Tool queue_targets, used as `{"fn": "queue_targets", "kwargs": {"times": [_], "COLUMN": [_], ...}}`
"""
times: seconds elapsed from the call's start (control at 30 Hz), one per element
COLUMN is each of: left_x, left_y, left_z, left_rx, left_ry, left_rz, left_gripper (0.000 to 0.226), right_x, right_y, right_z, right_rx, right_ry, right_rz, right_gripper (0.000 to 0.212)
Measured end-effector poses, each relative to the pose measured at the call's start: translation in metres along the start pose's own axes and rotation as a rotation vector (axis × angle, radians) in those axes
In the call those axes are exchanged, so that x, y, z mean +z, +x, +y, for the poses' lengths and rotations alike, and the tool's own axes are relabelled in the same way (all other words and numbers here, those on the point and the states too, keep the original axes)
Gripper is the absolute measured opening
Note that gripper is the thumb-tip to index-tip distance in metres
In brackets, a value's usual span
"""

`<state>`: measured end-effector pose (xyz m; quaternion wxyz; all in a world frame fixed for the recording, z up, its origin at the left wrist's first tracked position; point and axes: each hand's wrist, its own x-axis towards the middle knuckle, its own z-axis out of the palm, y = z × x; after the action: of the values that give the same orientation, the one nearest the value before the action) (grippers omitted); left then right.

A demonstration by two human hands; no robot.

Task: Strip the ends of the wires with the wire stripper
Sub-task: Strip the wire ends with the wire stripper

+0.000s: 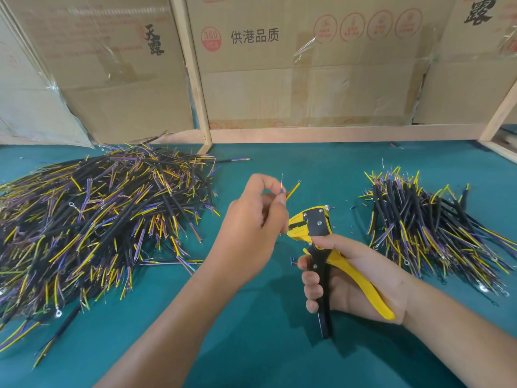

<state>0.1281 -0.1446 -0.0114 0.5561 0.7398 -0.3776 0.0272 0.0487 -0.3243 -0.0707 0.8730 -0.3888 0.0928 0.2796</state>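
Your left hand (257,217) is pinching a short cable (282,191) between thumb and curled fingers, with its thin cores fanning up and away from your knuckles: a yellow core (293,190) is leaning up to the right, and a blue one beside it is showing a bare strand at its tip. Your right hand (344,275) is wrapping the handles of the stripper (313,225) — fingers curled round the black one, the yellow one lying across your palm. The handles are standing apart, so the squeeze does not look made, and the head is pointing up and left toward your left hand.

That is the relation to mind. The core ends are lying above and just left of the stripper's mouth, well clear of it, and their long axis is running nearly upright while the mouth is facing left. To get a core in, you are probably looking at tipping the cable down and feeding it rightward, or swinging the head up to meet it — the left hand is the nearer of the two to the ends.

Further out, a big heap of cables (92,219) is lying on the green mat (251,331) to your left, and a smaller pile (425,225) to your right. Cardboard boxes (307,79) are standing behind.
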Motion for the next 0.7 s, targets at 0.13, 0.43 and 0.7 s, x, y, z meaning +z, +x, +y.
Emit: {"fn": "queue_targets", "kwargs": {"times": [0.13, 0.43, 0.7], "left_x": [-0.0027, -0.0053, -0.0053], "left_y": [0.0009, 0.0004, 0.0034], "left_z": [0.0006, 0.0039, 0.0045], "left_rx": [0.011, 0.017, -0.008], "left_ry": [-0.002, -0.076, -0.139], "left_rz": [0.013, -0.041, -0.053], "left_gripper": [0.007, 0.002, 0.027], "right_x": [-0.0013, -0.006, 0.0019], "right_y": [0.0017, 0.0019, -0.0001], "right_z": [0.0002, 0.0003, 0.0003], "right_rx": [0.008, 0.006, -0.015], "right_ry": [0.013, 0.021, 0.01], "right_rz": [-0.001, -0.022, 0.026], "right_gripper": [0.042, 0.042, 0.042]}}
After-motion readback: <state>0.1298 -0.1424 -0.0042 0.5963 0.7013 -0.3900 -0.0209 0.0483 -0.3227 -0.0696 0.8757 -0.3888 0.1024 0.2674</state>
